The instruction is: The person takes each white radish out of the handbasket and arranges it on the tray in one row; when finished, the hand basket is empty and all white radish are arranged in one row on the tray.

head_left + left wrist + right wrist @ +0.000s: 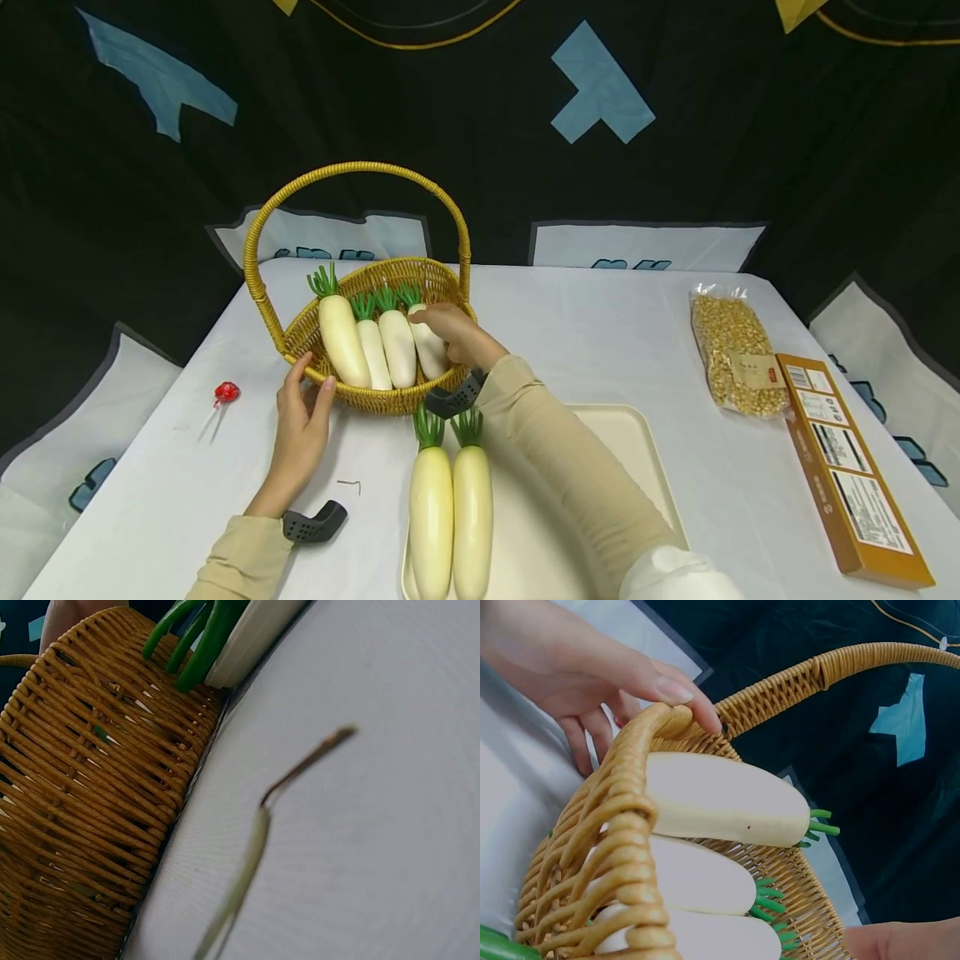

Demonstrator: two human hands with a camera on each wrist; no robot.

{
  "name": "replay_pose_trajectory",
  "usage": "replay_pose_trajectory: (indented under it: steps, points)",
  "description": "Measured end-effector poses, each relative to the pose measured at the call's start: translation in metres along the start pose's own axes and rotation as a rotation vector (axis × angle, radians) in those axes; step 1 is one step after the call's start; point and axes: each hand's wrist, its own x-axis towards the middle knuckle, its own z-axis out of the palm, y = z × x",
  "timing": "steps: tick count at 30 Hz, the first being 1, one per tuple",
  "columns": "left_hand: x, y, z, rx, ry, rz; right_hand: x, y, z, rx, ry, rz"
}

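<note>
A wicker basket (390, 404) with a tall arched handle holds several white radishes (343, 337) with green tops. My left hand (300, 429) grips the basket's left front rim, its thumb on the rim in the right wrist view and other fingers down the outside. Inside the basket, my right hand (457, 333) holds the rightmost radish (427, 346) near its leafy end; part of its grip is hidden. Two longer radishes (471, 508) lie side by side on the cream tray (630, 425), beneath the right forearm, tops toward the basket.
A red lollipop (227, 392) lies left of the basket. A thin bent piece (247, 862) lies on the white table in front of the basket. At the right are a bag of corn kernels (731, 350) and a long orange-brown box (847, 467). A dark curtain (495, 133) hangs behind.
</note>
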Motion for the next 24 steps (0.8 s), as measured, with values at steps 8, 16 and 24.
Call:
replay_pose_trajectory:
  steps: [8, 16, 24]
  points:
    - [0.0001, -0.0002, -0.0001, -0.002, 0.003, 0.010, 0.0006, 0.0017, -0.0006, -0.017, -0.038, -0.039]
    - [0.0006, 0.0004, -0.0014, 0.000, -0.008, 0.003, 0.0016, 0.0022, -0.0027, 0.010, -0.100, -0.044]
    - [-0.0006, -0.0001, -0.0006, 0.013, -0.013, -0.001, 0.0036, 0.0045, -0.0066, 0.049, -0.166, -0.043]
